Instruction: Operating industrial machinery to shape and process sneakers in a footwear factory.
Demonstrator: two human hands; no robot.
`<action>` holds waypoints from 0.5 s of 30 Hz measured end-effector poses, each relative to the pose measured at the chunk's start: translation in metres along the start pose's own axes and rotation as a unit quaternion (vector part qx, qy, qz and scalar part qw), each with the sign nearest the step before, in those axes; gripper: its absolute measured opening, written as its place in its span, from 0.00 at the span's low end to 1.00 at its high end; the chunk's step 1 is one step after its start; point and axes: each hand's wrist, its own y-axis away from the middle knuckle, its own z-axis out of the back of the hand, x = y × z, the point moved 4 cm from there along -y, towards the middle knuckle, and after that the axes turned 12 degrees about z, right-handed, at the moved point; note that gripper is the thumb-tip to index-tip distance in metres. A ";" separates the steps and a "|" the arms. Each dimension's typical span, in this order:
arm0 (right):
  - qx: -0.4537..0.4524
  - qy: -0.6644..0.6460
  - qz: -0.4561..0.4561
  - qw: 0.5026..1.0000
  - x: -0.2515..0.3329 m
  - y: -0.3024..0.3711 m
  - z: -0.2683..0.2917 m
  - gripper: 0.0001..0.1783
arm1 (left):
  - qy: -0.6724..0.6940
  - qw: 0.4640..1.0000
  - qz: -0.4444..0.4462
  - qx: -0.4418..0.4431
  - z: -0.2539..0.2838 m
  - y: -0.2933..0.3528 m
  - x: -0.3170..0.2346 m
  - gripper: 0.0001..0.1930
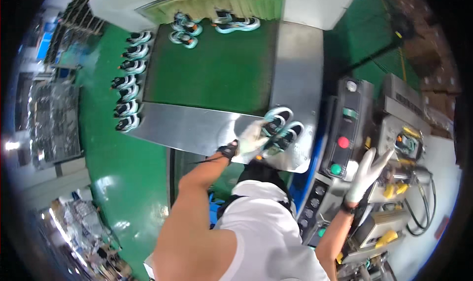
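My left hand [252, 137], in a white glove, is at the metal corner with its fingers and thumb around the end of a black and mint-green shoe [277, 121]. A matching shoe [286, 139] lies right beside it, with an orange spot at its near end. Motion blurs the fingertips there. Out to the right, my right hand [367, 175], also in a white glove, has its fingers stretched apart and holds nothing. It is over the machine side, close to a fixture holding another shoe [408, 143].
Shoes [185, 30] and a second pair [236, 24] sit on the green belt [212, 69] by a curtained opening. Several shoes [129, 81] line the left ledge. A control panel [347, 128] with red and green buttons stands right, near machines with hoses [428, 207].
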 end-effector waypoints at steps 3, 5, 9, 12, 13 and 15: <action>0.278 0.322 0.038 0.904 -0.094 0.145 -0.055 0.50 | -0.147 0.989 0.003 -0.016 -0.019 -0.002 -0.005 0.33; 0.305 0.400 0.074 0.861 -0.080 0.175 -0.062 0.50 | -0.144 0.988 0.054 0.027 -0.015 0.001 -0.005 0.36; 0.230 0.290 0.076 0.926 -0.065 0.177 -0.074 0.47 | -0.182 0.978 0.098 0.020 -0.020 0.007 -0.006 0.42; 0.280 0.076 -0.078 0.954 -0.025 0.217 -0.133 0.42 | -0.185 0.980 0.074 0.007 -0.023 0.004 0.009 0.45; 0.291 0.132 -0.220 0.921 -0.058 0.259 -0.162 0.43 | -0.172 0.980 0.089 0.040 -0.029 -0.002 0.004 0.44; 0.116 -0.229 -0.264 0.930 0.035 0.235 -0.218 0.42 | -0.174 0.977 0.107 0.065 -0.020 -0.004 0.007 0.43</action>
